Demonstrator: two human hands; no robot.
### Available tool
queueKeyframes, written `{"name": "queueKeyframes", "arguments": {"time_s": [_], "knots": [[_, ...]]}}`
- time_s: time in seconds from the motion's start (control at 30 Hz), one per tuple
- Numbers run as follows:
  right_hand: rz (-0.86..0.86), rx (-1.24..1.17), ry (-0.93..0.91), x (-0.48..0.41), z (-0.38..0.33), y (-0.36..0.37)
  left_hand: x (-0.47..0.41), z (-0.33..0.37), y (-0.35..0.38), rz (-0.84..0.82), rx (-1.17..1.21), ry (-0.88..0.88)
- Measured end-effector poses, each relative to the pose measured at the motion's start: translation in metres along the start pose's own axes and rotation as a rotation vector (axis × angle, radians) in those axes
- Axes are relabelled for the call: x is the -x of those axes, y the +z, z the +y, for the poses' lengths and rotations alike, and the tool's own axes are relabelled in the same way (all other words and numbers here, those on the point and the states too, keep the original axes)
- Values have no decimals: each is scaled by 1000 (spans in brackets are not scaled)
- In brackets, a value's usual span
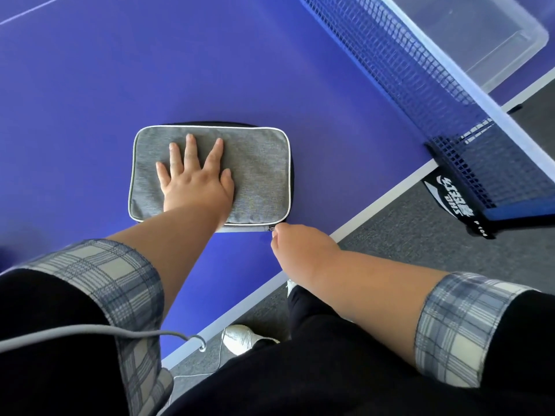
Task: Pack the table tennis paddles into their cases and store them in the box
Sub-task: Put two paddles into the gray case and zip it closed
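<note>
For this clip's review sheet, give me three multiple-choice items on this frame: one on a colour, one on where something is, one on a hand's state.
1. What colour is the top of the case?
A. red
B. green
C. grey

2. Where is the box?
A. beyond the net
B. on the case
C. on the floor

3. What is the left hand doing?
A. gripping a paddle
B. pressing flat on the case
C. reaching into the box

Answers:
1 C: the fabric is grey, with white piping round the edge.
2 A: the box shows past the net's mesh, at the top right.
3 B: its fingers lie straight and spread on the case, while the right hand pinches the zip pull at the near corner.
</note>
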State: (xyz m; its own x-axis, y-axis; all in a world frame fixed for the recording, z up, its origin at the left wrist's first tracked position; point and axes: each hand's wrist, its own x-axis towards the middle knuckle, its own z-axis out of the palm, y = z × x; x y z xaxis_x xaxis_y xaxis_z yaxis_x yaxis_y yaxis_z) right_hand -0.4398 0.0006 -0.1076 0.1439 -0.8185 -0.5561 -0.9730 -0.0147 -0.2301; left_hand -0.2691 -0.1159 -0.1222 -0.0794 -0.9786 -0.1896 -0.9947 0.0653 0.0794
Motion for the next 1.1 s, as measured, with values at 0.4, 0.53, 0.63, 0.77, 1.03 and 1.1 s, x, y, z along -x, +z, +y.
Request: {"name": "queueKeyframes", "arguments": {"time_s": [0.4,0.53,0.63,0.77,1.03,1.1], "knots": [[101,-219,108,-33,57,-74,3,-4,-5,-88,-66,38],[110,-185,73,-59,69,-95,2,-2,-8,-124,-96,50],[121,-169,52,-80,80,-110,2,-2,-8,-117,-113,43],[111,-133,-25,-108,86,-133,-1,-2,-8,-85,-112,49],[-3,57,-256,-169,61,-171,0,-2,-8,-89,-101,38],[-30,106,-294,-178,53,-175,0,-1,-9,-80,-94,35]]}}
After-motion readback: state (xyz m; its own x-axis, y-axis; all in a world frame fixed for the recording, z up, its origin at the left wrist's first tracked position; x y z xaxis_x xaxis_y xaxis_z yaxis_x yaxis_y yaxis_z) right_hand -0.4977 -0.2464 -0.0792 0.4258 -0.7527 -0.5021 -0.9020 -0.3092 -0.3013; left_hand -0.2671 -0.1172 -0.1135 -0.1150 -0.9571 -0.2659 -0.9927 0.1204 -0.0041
